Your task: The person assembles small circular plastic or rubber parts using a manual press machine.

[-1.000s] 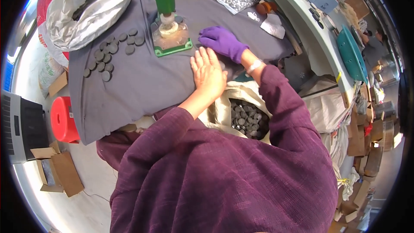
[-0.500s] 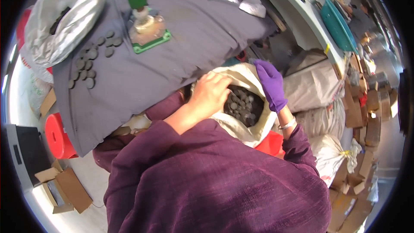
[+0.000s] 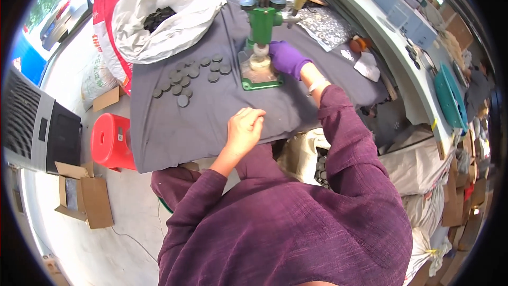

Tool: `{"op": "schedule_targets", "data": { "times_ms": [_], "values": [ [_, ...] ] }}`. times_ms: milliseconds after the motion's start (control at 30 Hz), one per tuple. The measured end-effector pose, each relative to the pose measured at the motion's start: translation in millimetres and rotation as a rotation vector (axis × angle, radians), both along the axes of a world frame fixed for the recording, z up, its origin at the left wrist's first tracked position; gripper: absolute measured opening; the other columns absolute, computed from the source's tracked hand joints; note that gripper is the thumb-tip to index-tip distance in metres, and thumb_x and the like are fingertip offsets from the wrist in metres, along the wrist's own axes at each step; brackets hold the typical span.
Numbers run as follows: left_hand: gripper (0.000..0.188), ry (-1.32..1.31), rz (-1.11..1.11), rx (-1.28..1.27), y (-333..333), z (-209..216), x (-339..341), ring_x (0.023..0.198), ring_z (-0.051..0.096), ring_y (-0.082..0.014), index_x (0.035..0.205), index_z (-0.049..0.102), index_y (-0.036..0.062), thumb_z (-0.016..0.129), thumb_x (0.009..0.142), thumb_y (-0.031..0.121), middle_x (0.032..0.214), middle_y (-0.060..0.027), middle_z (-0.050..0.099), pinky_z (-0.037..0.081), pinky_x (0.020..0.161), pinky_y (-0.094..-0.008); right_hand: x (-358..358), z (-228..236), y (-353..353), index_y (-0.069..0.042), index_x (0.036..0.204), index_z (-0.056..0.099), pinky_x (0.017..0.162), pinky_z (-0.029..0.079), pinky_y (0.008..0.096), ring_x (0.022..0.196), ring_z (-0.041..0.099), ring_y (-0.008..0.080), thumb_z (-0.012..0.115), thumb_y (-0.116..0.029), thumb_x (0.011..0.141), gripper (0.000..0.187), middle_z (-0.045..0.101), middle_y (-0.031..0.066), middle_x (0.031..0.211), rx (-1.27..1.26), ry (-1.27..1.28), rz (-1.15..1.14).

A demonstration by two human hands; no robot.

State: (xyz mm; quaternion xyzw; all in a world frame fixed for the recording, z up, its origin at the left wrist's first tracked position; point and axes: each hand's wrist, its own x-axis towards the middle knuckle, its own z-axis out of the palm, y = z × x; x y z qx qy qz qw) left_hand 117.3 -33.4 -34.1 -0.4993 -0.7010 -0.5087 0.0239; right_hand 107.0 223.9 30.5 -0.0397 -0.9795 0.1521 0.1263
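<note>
My left hand [image 3: 244, 130], bare, hovers over the near part of the grey cloth-covered table [image 3: 211, 127]. Its fingers are curled closed, and whatever they hold, if anything, is hidden. In a purple glove, my right hand [image 3: 288, 60] reaches to the right side of a green hand press [image 3: 261, 29], close beside its pale round die [image 3: 260, 62]. The glove's fingertips are out of sight, so their grip does not show. Left of the press lie several dark grey round discs [image 3: 184, 81], loosely grouped on the cloth.
A white sack [image 3: 196, 21] with dark pieces stands at the far left. Beside my lap is a cream sack [image 3: 301, 153] of discs, partly behind my right arm. A clear bag of small parts [image 3: 325, 29] lies beyond the press. A red stool [image 3: 111, 140] stands left.
Both hands have left the cream sack. My right hand has gone forward to the press, my left hand to above the table's near side. The view has shifted left and farther out.
</note>
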Motion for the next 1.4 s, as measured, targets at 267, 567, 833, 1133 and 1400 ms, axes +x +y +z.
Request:
{"op": "schedule_targets", "data": {
  "times_ms": [267, 567, 833, 1133, 1400],
  "values": [
    [0.009, 0.098, 0.037, 0.011, 2, 6, 0, 0.073, 0.061, -0.0289, 0.085, 0.064, 0.0038, 0.063, 0.076, 0.002, 0.074, -0.01, 0.061, 0.049, 0.063, -0.0385, -12, 4, 31, -0.007, 0.111, 0.061, 0.085, 0.048, 0.04, 0.1, 0.059, 0.0385, 0.057, -0.006, 0.08, 0.031, 0.06, 0.0201, 0.108, 0.176, -0.104, 0.115],
    [0.01, 0.105, 0.022, 0.029, -4, 2, 1, 0.075, 0.059, -0.0284, 0.084, 0.063, 0.0038, 0.064, 0.074, 0.003, 0.075, -0.0082, 0.06, 0.049, 0.065, -0.0395, 1, 1, 31, -0.008, 0.113, 0.061, 0.088, 0.047, 0.0391, 0.103, 0.059, 0.0357, 0.057, -0.01, 0.083, 0.03, 0.061, 0.0177, 0.112, 0.12, -0.062, 0.104],
    [0.014, 0.075, 0.012, 0.024, -3, 0, -3, 0.075, 0.06, -0.0276, 0.087, 0.064, 0.0033, 0.064, 0.074, 0.002, 0.077, -0.0085, 0.062, 0.05, 0.065, -0.0377, 12, -16, 25, -0.003, 0.105, 0.058, 0.081, 0.048, 0.0398, 0.092, 0.061, 0.0355, 0.065, -0.015, 0.077, 0.031, 0.065, 0.017, 0.097, -0.101, -0.118, -0.184],
    [0.037, 0.085, 0.56, 0.139, -56, 29, -110, 0.105, 0.053, -0.0342, 0.109, 0.057, 0.0026, 0.067, 0.074, 0.01, 0.108, -0.0144, 0.06, 0.043, 0.091, -0.0422, 51, -33, 38, -0.004, 0.104, 0.062, 0.077, 0.05, 0.0357, 0.088, 0.065, 0.0298, 0.067, -0.024, 0.077, 0.035, 0.066, 0.0174, 0.093, -0.122, 0.063, -0.513],
    [0.069, 0.022, 0.874, -0.639, -49, 7, -199, 0.134, 0.025, -0.0451, 0.139, 0.04, 0.0067, 0.049, 0.09, 0.053, 0.145, -0.0225, 0.033, 0.02, 0.108, -0.0599, 207, -34, -16, 0.0, 0.105, 0.062, 0.07, 0.048, 0.0265, 0.078, 0.057, 0.0106, 0.065, -0.006, 0.076, 0.029, 0.064, 0.0028, 0.086, -0.824, 0.018, -0.475]
  ]
}}
